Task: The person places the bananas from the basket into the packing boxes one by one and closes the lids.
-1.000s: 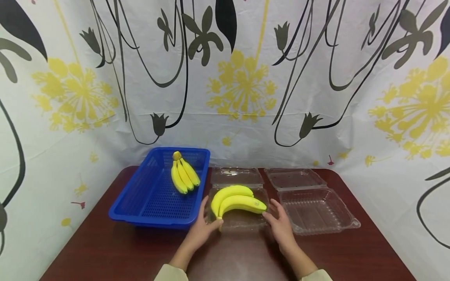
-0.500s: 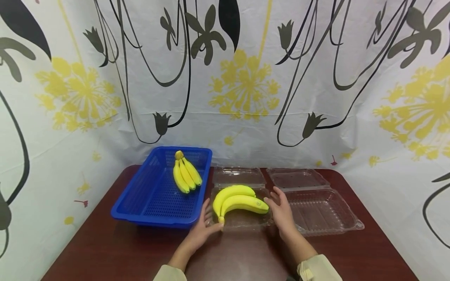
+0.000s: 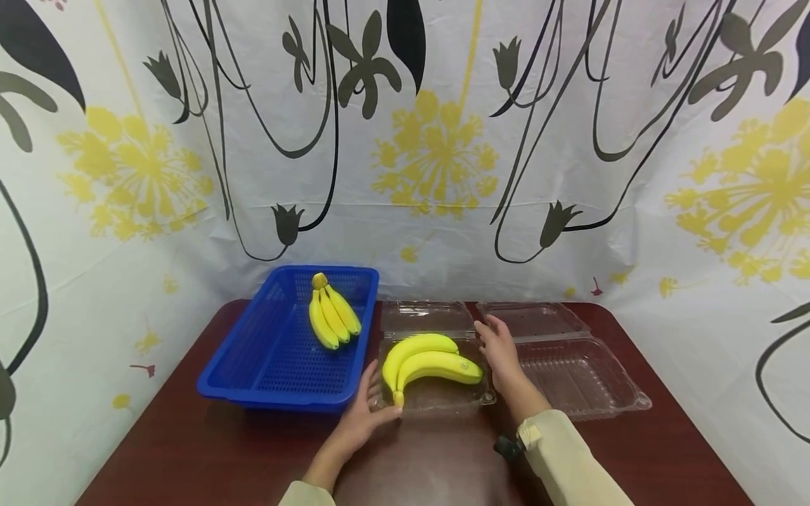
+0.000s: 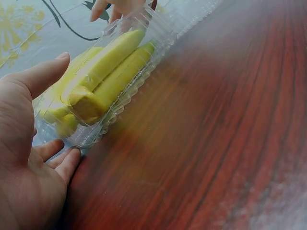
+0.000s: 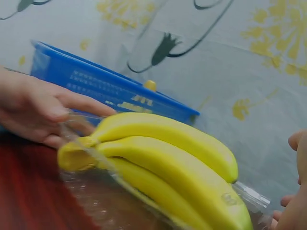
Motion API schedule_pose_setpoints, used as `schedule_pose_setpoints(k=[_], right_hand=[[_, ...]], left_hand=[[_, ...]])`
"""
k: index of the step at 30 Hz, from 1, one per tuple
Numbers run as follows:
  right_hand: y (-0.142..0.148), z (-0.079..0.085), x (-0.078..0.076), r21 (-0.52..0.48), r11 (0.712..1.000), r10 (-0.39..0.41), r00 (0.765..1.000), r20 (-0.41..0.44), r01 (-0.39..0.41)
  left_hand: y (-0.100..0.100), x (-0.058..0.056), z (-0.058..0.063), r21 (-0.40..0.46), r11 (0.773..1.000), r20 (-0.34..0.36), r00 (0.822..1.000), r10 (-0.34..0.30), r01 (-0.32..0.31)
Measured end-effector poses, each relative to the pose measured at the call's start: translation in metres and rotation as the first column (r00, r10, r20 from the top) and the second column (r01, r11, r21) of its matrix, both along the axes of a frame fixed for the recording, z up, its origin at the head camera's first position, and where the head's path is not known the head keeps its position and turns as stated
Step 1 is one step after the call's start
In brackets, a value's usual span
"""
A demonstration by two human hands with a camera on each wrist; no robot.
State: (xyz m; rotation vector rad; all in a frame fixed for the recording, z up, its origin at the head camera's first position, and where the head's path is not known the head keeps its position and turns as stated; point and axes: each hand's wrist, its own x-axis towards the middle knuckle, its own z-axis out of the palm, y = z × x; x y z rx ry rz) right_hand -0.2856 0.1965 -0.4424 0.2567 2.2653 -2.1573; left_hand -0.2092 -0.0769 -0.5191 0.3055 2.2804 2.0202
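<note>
A bunch of bananas (image 3: 436,365) lies in the base of a clear plastic clamshell box (image 3: 443,406), stem toward the near left corner. The box's lid (image 3: 427,316) is laid back flat behind it. My left hand (image 3: 359,418) is at the box's left end, fingers along the side wall and thumb stretched toward the near corner by the stem. In the left wrist view its fingertips (image 4: 72,158) are right at the box's lower edge. My right hand (image 3: 500,351) is beside the far right corner, near the hinge, its fingers loosely bent and pointing toward the lid.
A blue basket (image 3: 237,362) with another banana bunch (image 3: 332,316) stands to the left. On the right lies a second clear clamshell (image 3: 572,404), opened out. Patterned cloth (image 3: 405,232) hangs behind the dark red table (image 3: 190,450).
My right hand has moved from the box's near right side up and away to its far right corner by the hinge. My left hand and the bananas have stayed in place.
</note>
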Motion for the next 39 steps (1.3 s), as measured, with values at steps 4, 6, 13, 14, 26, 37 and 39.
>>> schedule_pose_setpoints(k=[4,6,13,14,26,37,39], right_hand=[[-0.001,-0.003,-0.013,0.004,1.000,0.002,1.000,0.014,-0.002],[-0.001,-0.004,-0.017,-0.009,1.000,-0.001,1.000,0.027,0.001],[0.002,-0.008,-0.023,-0.029,1.000,0.009,0.999,0.050,-0.007],[0.002,-0.009,-0.023,-0.030,1.000,0.012,0.999,0.047,-0.010],[0.002,-0.016,-0.017,-0.153,0.987,-0.056,0.998,-0.033,0.050],[-0.002,-0.020,-0.015,-0.248,0.955,-0.196,0.972,-0.129,0.159],[-0.002,-0.021,-0.015,-0.243,0.955,-0.210,0.968,-0.139,0.172]], left_hand=[[-0.001,0.000,0.000,0.007,1.000,0.011,1.000,-0.011,0.011],[-0.001,0.000,0.001,0.011,1.000,0.023,1.000,-0.018,0.017],[-0.002,0.000,0.004,0.030,0.999,0.022,0.999,-0.039,0.039],[-0.002,0.000,0.004,0.032,0.999,0.023,0.999,-0.043,0.042],[-0.003,0.001,0.001,0.039,0.998,-0.005,0.999,-0.046,0.046],[-0.002,0.002,-0.003,0.053,0.998,-0.031,0.999,-0.029,0.031],[-0.001,0.001,-0.003,0.049,0.999,-0.030,0.999,-0.022,0.023]])
